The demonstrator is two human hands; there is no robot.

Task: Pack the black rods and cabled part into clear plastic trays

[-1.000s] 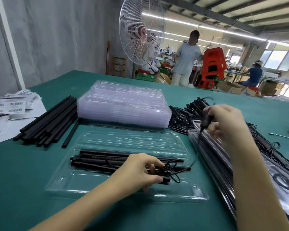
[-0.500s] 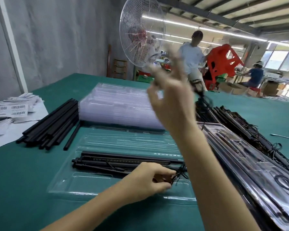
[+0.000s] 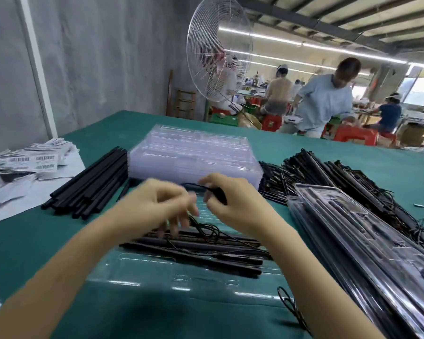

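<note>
**Right hand pinches the cable end above the open tray**

Head view, and both hands are up over the work, close together. The right hand [image 3: 233, 204] has thumb and forefinger closed on the black cabled part [image 3: 218, 196], a small dark plug end whose thin lead arcs left towards the other hand, then drops in loose loops onto the tray below. The left hand [image 3: 154, 204] is just beside it, fingers [image 3: 173, 227] curled downward over the rods, but it is smeared with blur, and whether it has the lead pinched I cannot tell.

Under the hands, the open clear plastic tray [image 3: 137, 277] lies flat on the green table [image 3: 304, 148], nearest the camera. Several long black rods [image 3: 194, 249] lie lengthwise across its middle, side by side, with the loops of lead on top of them.

Behind the tray sits a stack of empty clear plastic trays [image 3: 194, 152]. To its left is a bundle of loose black rods [image 3: 91, 184], and beyond that white barcode labels [image 3: 34, 160]. On the right is a pile of filled clear trays [image 3: 353, 243], with a heap of black cabled pieces [image 3: 328, 177] behind. A white wire-cage fan [image 3: 218, 50] stands at the far edge.
</note>
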